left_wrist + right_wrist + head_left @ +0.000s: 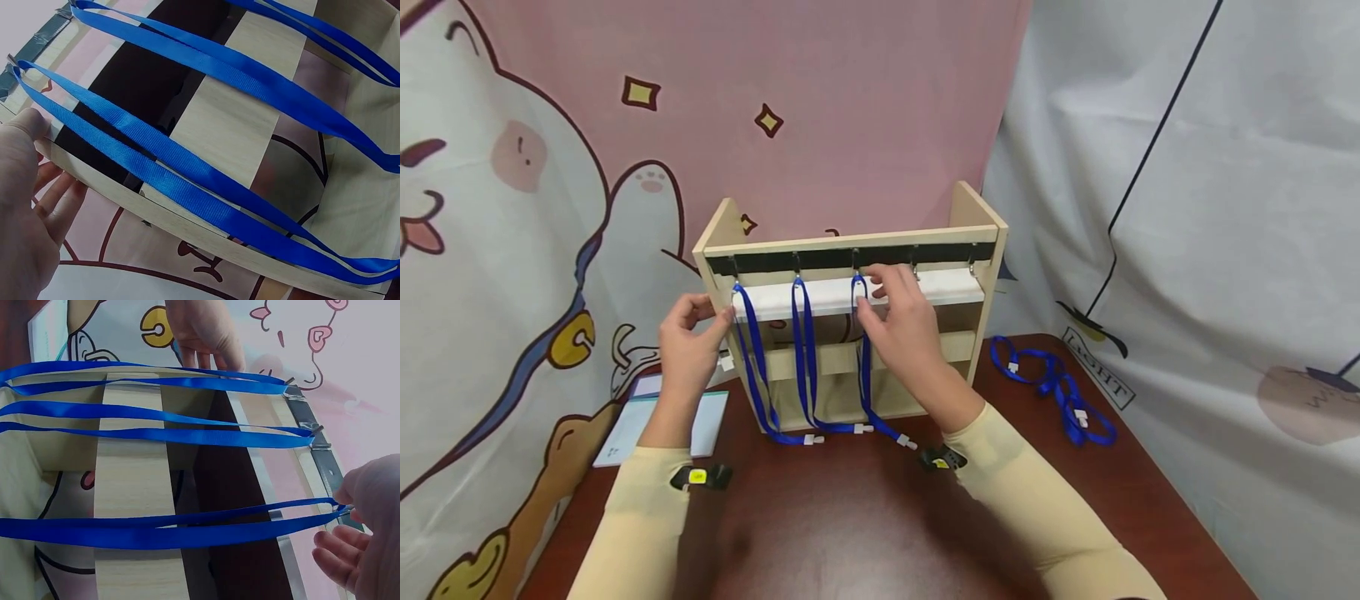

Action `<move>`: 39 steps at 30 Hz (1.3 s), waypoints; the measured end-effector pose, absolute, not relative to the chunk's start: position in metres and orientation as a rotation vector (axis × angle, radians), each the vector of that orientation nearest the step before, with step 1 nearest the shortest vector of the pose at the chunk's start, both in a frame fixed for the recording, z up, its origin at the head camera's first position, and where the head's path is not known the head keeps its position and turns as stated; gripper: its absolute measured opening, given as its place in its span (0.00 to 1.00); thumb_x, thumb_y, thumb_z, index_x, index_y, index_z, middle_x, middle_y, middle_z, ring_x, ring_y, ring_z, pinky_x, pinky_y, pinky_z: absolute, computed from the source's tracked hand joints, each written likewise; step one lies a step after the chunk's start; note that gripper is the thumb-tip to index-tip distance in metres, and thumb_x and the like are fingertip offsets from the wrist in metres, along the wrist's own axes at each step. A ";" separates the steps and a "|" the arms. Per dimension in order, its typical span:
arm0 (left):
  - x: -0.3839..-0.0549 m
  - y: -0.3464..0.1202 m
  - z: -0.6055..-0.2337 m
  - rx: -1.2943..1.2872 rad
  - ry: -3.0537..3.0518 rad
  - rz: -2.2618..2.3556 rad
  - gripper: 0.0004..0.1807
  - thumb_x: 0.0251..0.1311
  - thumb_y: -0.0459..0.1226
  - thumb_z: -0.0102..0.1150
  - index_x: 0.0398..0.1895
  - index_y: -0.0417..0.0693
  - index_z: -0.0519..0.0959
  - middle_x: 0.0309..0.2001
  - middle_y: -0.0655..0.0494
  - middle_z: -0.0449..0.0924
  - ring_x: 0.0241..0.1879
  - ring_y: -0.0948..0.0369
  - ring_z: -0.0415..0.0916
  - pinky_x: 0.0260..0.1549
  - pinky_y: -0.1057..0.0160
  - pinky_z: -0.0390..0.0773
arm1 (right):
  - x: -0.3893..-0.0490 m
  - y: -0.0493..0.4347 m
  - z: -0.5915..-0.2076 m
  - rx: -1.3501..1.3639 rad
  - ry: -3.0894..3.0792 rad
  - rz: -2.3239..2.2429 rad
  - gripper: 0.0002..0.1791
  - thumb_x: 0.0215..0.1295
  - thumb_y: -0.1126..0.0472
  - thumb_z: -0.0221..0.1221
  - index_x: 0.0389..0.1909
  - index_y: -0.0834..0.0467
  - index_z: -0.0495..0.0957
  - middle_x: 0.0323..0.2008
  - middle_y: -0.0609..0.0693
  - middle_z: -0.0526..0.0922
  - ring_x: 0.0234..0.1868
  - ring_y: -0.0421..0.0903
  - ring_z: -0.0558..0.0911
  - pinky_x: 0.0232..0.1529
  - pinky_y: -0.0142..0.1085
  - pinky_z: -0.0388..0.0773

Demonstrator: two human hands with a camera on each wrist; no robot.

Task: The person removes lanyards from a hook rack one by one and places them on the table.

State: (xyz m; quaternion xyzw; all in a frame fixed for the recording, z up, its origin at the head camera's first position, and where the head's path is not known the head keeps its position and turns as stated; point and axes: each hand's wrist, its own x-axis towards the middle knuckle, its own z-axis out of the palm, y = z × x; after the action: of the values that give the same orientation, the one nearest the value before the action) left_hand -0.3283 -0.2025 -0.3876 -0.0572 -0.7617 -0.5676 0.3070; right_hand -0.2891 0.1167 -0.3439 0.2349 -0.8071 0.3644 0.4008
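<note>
Three blue lanyards hang by their loops from hooks on a wooden rack (820, 358), their white clips resting on the table. My left hand (688, 337) holds the rack's left side panel, thumb at the front edge and fingers along the outer face. The left lanyard (187, 187) hangs just inside that panel, the middle lanyard (805, 350) beside it. At the top of the third lanyard (156, 534), my right hand (906, 321) has its fingertips right by the loop and hook, with thumb and forefinger spread apart in the head view.
On the table at the right lie more blue lanyards (1052, 383) with white clips. Two bare hooks show on the right of the black strip (887, 254). A white shelf (951, 287) runs below it. Left of the rack lies a pale booklet (625, 429). Printed curtains stand behind.
</note>
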 end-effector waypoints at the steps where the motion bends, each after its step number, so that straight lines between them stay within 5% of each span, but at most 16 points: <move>1: -0.328 -0.202 -0.387 -0.152 -2.013 -1.497 0.16 0.72 0.41 0.75 0.55 0.44 0.85 0.48 0.53 0.88 0.51 0.63 0.82 0.48 0.64 0.78 | -0.290 0.116 -0.343 0.590 -2.040 0.913 0.19 0.74 0.66 0.68 0.63 0.61 0.80 0.51 0.58 0.82 0.48 0.52 0.87 0.44 0.43 0.87; 24: -0.328 -0.202 -0.384 -0.167 -2.005 -1.508 0.14 0.71 0.42 0.76 0.51 0.44 0.86 0.44 0.56 0.90 0.49 0.64 0.84 0.50 0.66 0.79 | -0.307 0.112 -0.341 0.534 -1.962 0.907 0.07 0.75 0.70 0.66 0.50 0.63 0.85 0.42 0.56 0.90 0.41 0.50 0.90 0.40 0.42 0.87; 39: -0.327 -0.200 -0.382 -0.178 -2.006 -1.501 0.13 0.70 0.39 0.76 0.51 0.43 0.85 0.43 0.57 0.88 0.48 0.64 0.83 0.48 0.67 0.78 | -0.289 0.122 -0.320 0.651 -1.867 0.926 0.04 0.75 0.71 0.64 0.43 0.61 0.86 0.40 0.53 0.88 0.37 0.45 0.87 0.34 0.39 0.84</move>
State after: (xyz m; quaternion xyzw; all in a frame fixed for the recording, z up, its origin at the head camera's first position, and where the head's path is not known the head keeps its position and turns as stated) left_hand -0.3265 -0.2005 -0.3822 -0.0675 -0.7593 -0.5682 0.3099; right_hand -0.2892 0.1223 -0.3202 0.2644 -0.7588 0.3763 0.4612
